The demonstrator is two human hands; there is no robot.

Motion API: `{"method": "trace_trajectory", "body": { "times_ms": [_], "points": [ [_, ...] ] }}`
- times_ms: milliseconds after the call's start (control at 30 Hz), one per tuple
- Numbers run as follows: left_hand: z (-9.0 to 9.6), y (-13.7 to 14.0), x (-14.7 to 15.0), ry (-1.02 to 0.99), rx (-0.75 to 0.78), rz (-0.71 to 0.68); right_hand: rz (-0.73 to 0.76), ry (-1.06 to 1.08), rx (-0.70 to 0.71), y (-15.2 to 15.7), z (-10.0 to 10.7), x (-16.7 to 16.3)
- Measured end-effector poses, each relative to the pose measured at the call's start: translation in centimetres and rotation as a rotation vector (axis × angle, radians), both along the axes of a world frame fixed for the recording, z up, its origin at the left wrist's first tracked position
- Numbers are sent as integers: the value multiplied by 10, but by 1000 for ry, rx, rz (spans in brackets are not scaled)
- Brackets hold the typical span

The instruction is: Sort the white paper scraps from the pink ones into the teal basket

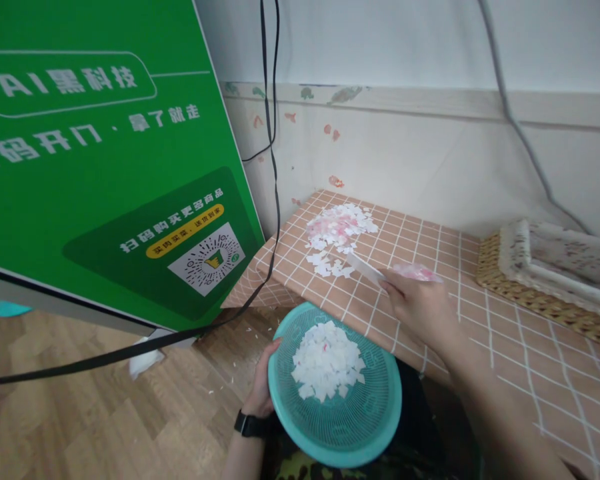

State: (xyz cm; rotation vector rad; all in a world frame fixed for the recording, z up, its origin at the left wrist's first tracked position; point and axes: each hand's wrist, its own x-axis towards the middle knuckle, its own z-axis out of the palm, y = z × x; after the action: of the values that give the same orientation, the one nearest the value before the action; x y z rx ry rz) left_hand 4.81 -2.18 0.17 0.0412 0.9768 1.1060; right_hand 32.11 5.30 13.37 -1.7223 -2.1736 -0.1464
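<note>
Holds a teal basket mouth-up, just below the front edge of the table, probably to leave little gap between rim and tabletop. Contains a loose heap of white scraps, likely a reason for the upward-facing hold. Clasps the left side of the rim with the left hand, thumb near the lip, fingers tucked out of sight beneath; impossible to tell how far around. Reaches up from below with that forearm, a dark wristband at the wrist, apparently steadying the basket from the side. Impossible to tell, too, about any support from the lap.

Pinches a flat white strip in the right hand, thumb and fingers together on its near end, perhaps to leave the far length free. Slants in from the lower right with that forearm, strip tip at the edge of a small patch of scraps. Beyond that patch, a larger pink-tinged pile. Just behind the right hand, some crumpled pink plastic; farther right, a lined wicker basket. Off left, a black cord before a green panel.
</note>
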Motion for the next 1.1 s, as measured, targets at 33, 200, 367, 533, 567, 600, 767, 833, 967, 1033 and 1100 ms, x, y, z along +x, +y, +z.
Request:
{"method": "trace_trajectory", "body": {
  "times_ms": [33,200,367,533,567,600,767,833,967,1033,1100],
  "points": [
    [4,0,-4,-13,6,13,7,12,6,-4,-4,-2],
    [20,3,-16,-28,32,44,-16,80,97,-10,-9,-8],
    [26,7,-22,-20,112,11,25,73,91,-4,-13,-15],
    [25,15,-30,-9,157,-43,49,96,91,-12,-19,-14],
    [26,16,-31,-11,164,-50,31,104,112,-14,-20,-13],
    [27,17,-31,-12,175,-48,11,107,133,-15,-20,-12],
    [29,12,-28,-15,205,5,-49,60,154,-12,-21,-13],
    [28,8,-26,-8,176,5,-29,80,134,-11,-24,-16],
    [25,4,-25,-17,143,-13,83,159,106,-18,-34,-19],
    [25,3,-26,-17,137,-8,97,171,138,-21,-39,-17],
    [27,4,-26,-19,131,-5,78,183,214,-24,-44,-15]
  ]
}}
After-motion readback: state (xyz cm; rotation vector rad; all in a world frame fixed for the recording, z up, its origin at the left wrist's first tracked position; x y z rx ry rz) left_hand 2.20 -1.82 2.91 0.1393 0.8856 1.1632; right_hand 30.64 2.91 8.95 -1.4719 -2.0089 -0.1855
